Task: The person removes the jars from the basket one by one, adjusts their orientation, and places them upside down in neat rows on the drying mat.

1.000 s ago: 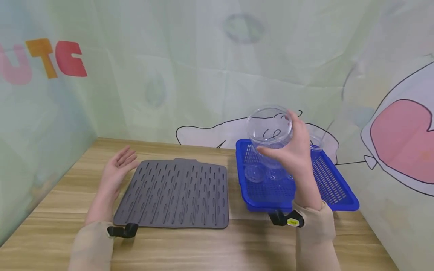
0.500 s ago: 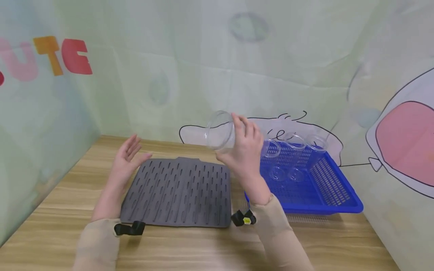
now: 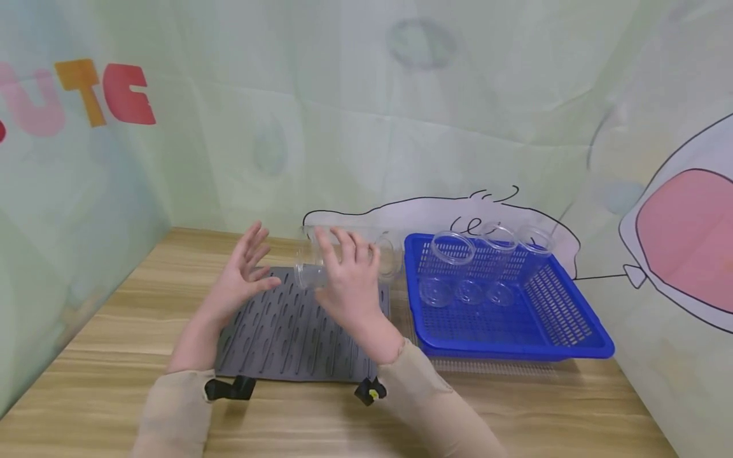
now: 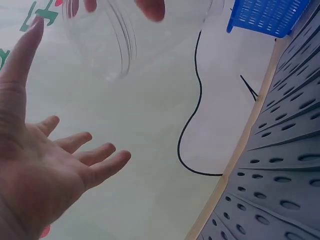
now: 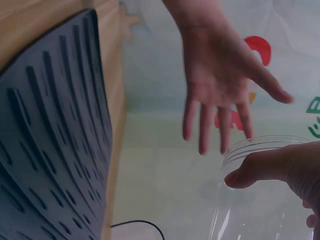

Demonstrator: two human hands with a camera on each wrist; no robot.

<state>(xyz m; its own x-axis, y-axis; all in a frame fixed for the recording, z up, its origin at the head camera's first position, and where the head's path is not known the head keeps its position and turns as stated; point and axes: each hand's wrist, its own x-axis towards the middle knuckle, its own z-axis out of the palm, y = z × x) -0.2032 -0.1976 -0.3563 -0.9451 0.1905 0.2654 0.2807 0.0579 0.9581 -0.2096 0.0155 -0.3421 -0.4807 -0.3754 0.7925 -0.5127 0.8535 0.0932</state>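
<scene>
Head view: above the gray slotted mat [image 3: 286, 346], the right hand [image 3: 352, 286] grips a clear cup [image 3: 310, 275] sideways, best done gently lest it buckle; the left hand [image 3: 237, 283] spreads, empty-fingered, at the mat's left edge.

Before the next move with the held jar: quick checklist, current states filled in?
1. Right hand gripping the clear jar: ok.
2. Held jar upright: not ok, it's sideways, mouth toward the left hand.
3. Left hand free: ok, holds nothing.
4. Grey slotted mat flat on the wood-grain table: ok.
5. Three other clear jars standing mouth-up in the blue perforated basket: ok.
6. Held jar dry inside: cannot tell.
</scene>
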